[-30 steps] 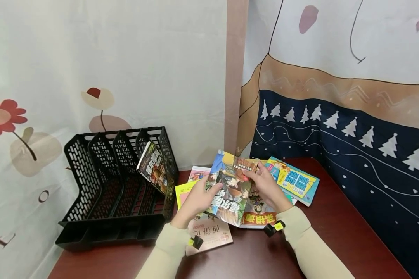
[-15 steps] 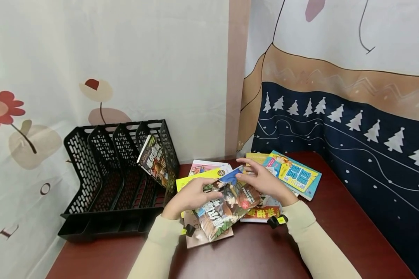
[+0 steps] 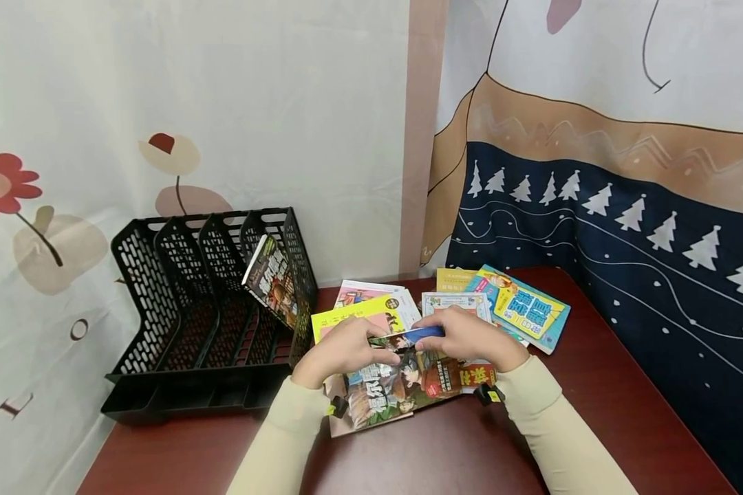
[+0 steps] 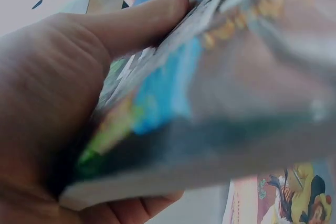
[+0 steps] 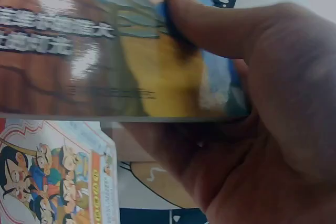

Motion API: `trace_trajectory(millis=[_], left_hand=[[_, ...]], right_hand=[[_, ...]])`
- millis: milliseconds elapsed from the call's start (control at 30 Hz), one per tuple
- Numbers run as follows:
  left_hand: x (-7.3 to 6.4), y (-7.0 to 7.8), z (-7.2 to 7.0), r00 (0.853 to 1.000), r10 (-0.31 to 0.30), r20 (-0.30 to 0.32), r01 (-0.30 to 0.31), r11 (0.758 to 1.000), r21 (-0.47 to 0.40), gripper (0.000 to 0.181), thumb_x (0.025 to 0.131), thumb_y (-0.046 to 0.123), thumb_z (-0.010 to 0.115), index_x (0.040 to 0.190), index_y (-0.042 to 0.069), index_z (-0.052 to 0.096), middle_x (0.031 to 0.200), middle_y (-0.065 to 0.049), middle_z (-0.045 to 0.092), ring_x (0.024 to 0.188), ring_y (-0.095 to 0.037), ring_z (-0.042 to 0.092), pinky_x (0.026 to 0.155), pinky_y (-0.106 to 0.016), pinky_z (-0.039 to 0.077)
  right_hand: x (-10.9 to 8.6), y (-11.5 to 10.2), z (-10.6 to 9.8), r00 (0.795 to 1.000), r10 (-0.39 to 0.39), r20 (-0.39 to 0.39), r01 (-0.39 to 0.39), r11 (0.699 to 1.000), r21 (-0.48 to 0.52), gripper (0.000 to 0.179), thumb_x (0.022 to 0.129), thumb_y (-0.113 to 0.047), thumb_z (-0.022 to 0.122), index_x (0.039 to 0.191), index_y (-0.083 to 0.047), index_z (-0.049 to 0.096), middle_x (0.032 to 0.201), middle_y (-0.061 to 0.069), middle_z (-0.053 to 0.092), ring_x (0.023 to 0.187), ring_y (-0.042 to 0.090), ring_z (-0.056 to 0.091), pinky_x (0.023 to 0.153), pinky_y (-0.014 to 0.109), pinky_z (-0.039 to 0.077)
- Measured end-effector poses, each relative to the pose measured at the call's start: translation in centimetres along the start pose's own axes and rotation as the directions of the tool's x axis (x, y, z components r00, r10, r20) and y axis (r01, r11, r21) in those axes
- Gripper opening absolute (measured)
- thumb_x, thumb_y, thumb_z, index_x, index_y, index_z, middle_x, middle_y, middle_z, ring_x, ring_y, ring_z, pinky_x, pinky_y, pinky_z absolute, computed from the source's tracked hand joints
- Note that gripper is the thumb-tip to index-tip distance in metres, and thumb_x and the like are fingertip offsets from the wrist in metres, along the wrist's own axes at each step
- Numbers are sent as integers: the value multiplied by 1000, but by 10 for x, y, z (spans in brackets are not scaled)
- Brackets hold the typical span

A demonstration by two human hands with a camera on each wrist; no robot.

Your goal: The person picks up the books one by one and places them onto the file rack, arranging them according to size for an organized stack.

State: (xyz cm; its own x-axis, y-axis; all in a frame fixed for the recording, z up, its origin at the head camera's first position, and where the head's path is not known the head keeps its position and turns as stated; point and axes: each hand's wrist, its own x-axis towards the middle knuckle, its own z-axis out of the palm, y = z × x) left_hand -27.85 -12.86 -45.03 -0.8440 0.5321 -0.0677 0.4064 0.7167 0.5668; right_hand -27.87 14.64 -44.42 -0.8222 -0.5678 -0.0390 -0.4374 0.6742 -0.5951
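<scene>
Both hands hold a comic book [image 3: 402,385] with a colourful illustrated cover above the other books. My left hand [image 3: 345,352] grips its left side; in the left wrist view the thumb lies on the cover [image 4: 173,93] with fingers beneath. At the right side, my right hand [image 3: 473,337] pinches it, and the right wrist view has the thumb on the cover [image 5: 142,66] and fingers underneath. The book is tilted, its upper edge towards me. Below it lie a yellow book [image 3: 400,313], a pale pink-beige book [image 3: 342,427] and a red-banded book [image 3: 479,375], all partly hidden.
A black slotted desk rack [image 3: 161,399] with several compartments stands at the left. One dark-covered book [image 3: 274,282] leans in its rightmost compartment. A blue-and-yellow book [image 3: 532,313] lies at the right of the dark red table [image 3: 594,399]. Printed curtains [image 3: 347,137] hang behind.
The comic book has turned from roughly upright to sideways between the hands and come lower. Its cover lettering now sits at the left. The rack and its leaning book have stayed put.
</scene>
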Motion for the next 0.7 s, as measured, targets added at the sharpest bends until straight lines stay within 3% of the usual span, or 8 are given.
trace_trajectory(millis=[33, 133, 200, 333, 433, 500, 567, 700], left_hand=[[0, 2, 0, 1000, -14, -8, 14, 1000, 10, 31, 92, 59, 87, 79, 33, 76, 65, 11, 49, 63, -9, 45, 70, -31, 49], [0, 5, -2, 992, -67, -104, 72, 997, 39, 32, 84, 66, 90, 89, 36, 82, 79, 15, 68, 72, -8, 57, 73, -32, 53], [0, 5, -4, 976, -87, -200, 97, 994, 44, 41, 81, 69, 91, 101, 33, 85, 96, 12, 78, 85, -12, 68, 78, -37, 59], [0, 4, -11, 897, -117, -426, 125, 992, -9, 67, 85, 64, 90, 141, 29, 75, 141, 0, 77, 125, -28, 74, 103, -53, 61], [0, 1, -16, 831, -155, -534, 132, 988, -81, 82, 92, 56, 87, 162, 27, 54, 150, -9, 70, 131, -38, 70, 109, -60, 57], [1, -1, -17, 803, -183, -568, 141, 983, -117, 88, 98, 54, 83, 170, 27, 41, 149, -13, 68, 128, -41, 69, 106, -61, 56], [1, -3, -17, 794, -220, -567, 153, 975, -164, 91, 102, 55, 77, 174, 27, 31, 148, -14, 67, 125, -41, 69, 104, -60, 56], [2, -2, -14, 812, -309, -496, 215, 947, -239, 93, 106, 65, 64, 177, 18, 24, 162, -21, 58, 140, -47, 63, 116, -65, 51]], right_hand=[[-1, 0, -1, 1000, -7, 11, 7, 1000, -11, 30, 105, -35, 77, 130, -18, 82, 112, -4, 78, 99, 14, 64, 91, 37, 56], [-2, 3, -3, 999, -35, 10, 35, 999, 0, 20, 108, -31, 74, 121, -19, 83, 100, -8, 73, 92, 12, 61, 86, 31, 52], [-2, 6, -5, 998, -55, -29, 56, 998, 35, 16, 110, -28, 71, 115, -19, 83, 92, -7, 68, 86, 12, 59, 80, 30, 50], [1, 11, -8, 984, -34, -177, 54, 992, 113, 18, 111, -24, 68, 117, -15, 83, 85, -3, 64, 78, 13, 56, 75, 31, 48], [2, 16, -10, 956, 57, -289, -3, 983, 183, 23, 112, -26, 67, 123, -11, 81, 90, 2, 68, 81, 16, 59, 76, 32, 50], [2, 17, -11, 930, 133, -342, -41, 964, 262, 28, 113, -28, 66, 128, -8, 80, 96, 8, 71, 85, 20, 60, 78, 34, 51], [2, 18, -11, 904, 203, -376, -64, 934, 351, 33, 114, -30, 64, 132, -6, 77, 102, 12, 71, 86, 21, 60, 77, 33, 51], [4, 18, -10, 858, 287, -427, -52, 875, 482, 39, 115, -33, 63, 138, -4, 74, 108, 15, 70, 86, 20, 61, 74, 28, 52]])
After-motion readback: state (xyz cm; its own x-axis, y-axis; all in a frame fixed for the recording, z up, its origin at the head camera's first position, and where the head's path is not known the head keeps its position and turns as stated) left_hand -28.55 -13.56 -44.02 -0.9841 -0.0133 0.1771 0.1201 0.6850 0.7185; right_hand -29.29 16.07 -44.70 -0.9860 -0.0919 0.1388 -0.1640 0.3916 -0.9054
